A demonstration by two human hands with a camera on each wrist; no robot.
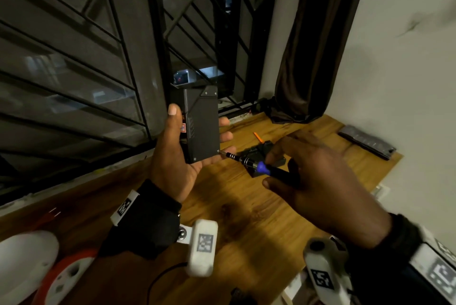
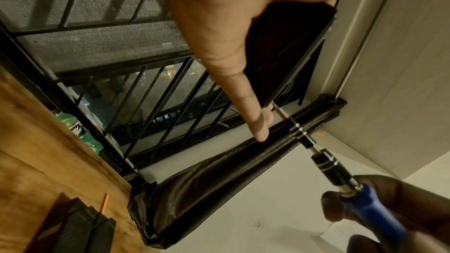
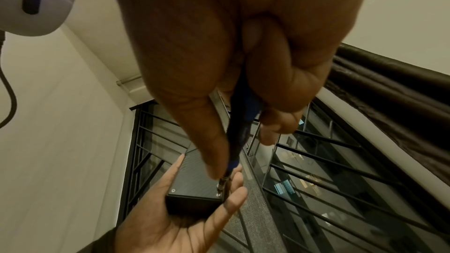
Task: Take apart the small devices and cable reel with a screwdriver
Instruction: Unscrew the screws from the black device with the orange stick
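My left hand holds a flat black box-shaped device upright above the wooden table, thumb on its left edge, fingers behind its right edge. The device shows small screws at its lower corners. My right hand grips a screwdriver with a blue handle and black metal shaft. Its tip touches the screw at the device's lower right corner. In the left wrist view the screwdriver meets the dark device. A white and red cable reel lies at the lower left.
A second black device lies on the wooden table behind the screwdriver, with a small orange stick near it. A grey flat strip lies by the right wall. A barred window and dark curtain stand behind. A green bottle stands by the window.
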